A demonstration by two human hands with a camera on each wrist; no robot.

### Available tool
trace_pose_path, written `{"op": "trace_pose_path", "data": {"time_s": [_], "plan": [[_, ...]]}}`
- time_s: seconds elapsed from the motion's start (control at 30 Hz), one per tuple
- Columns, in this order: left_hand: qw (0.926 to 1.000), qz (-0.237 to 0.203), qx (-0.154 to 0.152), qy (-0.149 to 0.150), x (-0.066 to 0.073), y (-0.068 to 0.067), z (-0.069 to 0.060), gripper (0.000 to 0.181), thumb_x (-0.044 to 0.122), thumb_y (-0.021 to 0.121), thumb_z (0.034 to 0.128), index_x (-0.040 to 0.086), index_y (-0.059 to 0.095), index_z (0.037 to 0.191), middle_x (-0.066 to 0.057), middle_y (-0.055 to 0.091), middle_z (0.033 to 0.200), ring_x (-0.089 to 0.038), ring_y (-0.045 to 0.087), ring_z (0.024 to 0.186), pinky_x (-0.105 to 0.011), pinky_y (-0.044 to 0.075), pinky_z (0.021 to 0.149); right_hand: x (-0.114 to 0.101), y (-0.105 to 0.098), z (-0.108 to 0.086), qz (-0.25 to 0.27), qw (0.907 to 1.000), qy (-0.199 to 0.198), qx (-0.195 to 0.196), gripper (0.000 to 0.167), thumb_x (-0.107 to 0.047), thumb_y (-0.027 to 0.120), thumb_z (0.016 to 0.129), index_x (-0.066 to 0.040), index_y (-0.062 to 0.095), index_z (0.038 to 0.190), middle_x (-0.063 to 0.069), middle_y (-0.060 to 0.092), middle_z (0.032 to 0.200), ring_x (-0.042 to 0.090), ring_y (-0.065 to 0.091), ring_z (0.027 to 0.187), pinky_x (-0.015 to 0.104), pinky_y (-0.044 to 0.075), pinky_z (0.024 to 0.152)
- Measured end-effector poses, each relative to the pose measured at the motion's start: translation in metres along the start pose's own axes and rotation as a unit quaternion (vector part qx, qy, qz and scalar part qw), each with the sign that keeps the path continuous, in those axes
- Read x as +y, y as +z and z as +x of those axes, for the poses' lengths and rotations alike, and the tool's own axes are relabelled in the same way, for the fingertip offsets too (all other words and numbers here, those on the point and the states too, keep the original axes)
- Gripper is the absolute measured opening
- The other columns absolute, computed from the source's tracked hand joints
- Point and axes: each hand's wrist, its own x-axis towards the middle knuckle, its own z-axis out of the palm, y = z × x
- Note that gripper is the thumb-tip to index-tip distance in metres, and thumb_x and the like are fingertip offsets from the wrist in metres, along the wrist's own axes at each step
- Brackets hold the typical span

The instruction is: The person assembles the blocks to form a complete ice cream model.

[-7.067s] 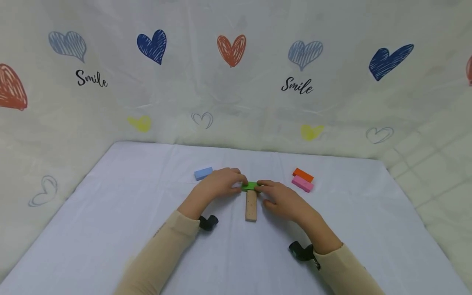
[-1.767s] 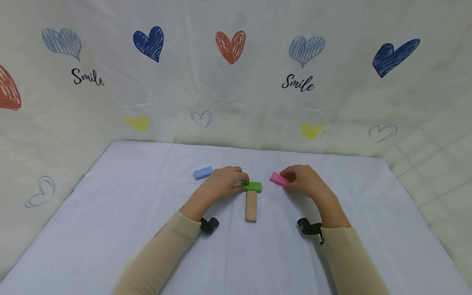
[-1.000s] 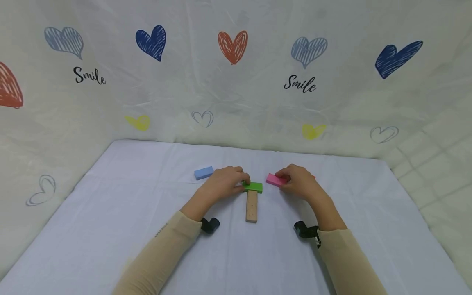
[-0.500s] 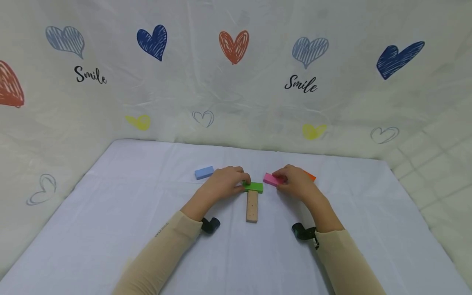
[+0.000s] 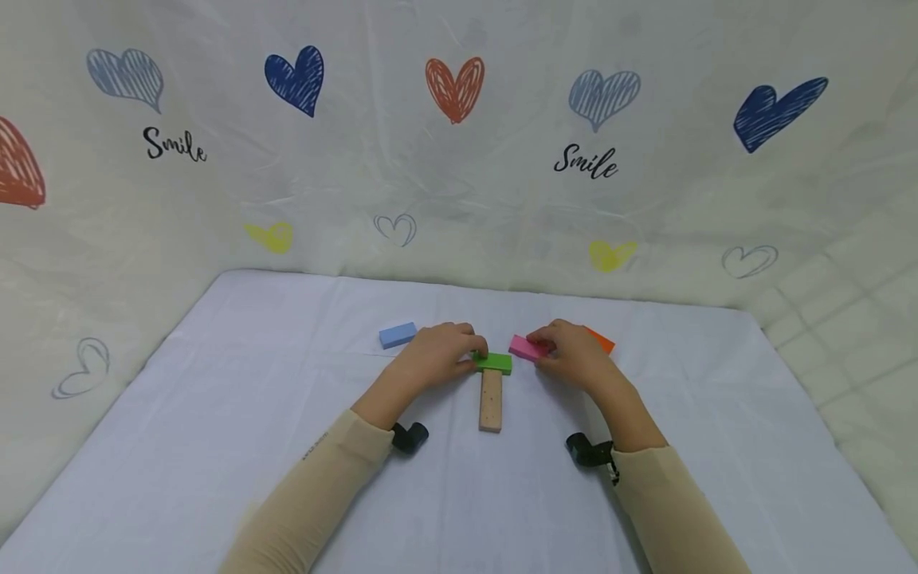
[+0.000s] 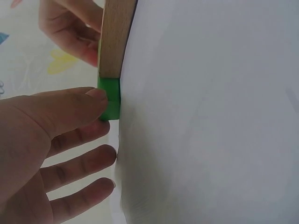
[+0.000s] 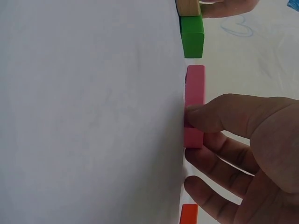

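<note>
With thumb and fingers, my left hand [image 5: 430,356] pinches the left end of a green block [image 5: 498,364]. A plain wooden block [image 5: 491,402] lies against the green one's near side, and together they form a T on the table. My right hand [image 5: 576,356] pinches a pink block [image 5: 523,347] by its right end. In the right wrist view a small gap parts the pink block [image 7: 195,84] from the green block [image 7: 192,37]. My right thumb lies across the pink block's near face, with the fingers behind it.
A light blue block [image 5: 398,336] lies behind my left hand. Partly hidden by my right hand is an orange block [image 5: 602,340]. White cloth [image 5: 459,510] covers the table, and a heart-printed curtain [image 5: 502,183] hangs behind its far edge.
Earlier both hands touched the green block. Since then my right hand has taken the pink block from beside the orange one and slid it left, closer to the green block. My left hand stays put.
</note>
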Motion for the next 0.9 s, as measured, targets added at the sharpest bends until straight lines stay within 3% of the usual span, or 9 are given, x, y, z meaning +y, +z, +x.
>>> {"op": "trace_pose_path", "data": {"time_s": [0.9], "plan": [[1.0000, 0.002, 0.000, 0.006, 0.0003, -0.0008, -0.0010, 0.020, 0.027, 0.070, 0.0946, 0.028, 0.072, 0.114, 0.005, 0.066, 0.111, -0.013, 0.061, 0.098, -0.031, 0.054, 0.078, -0.0043, 0.0004, -0.0009, 0.014, 0.9999, 0.009, -0.006, 0.042, -0.013, 0.075, 0.088, -0.007, 0.066, 0.129, 0.011, 0.065, 0.116, 0.028, 0.061, 0.105, 0.046, 0.051, 0.095]]}}
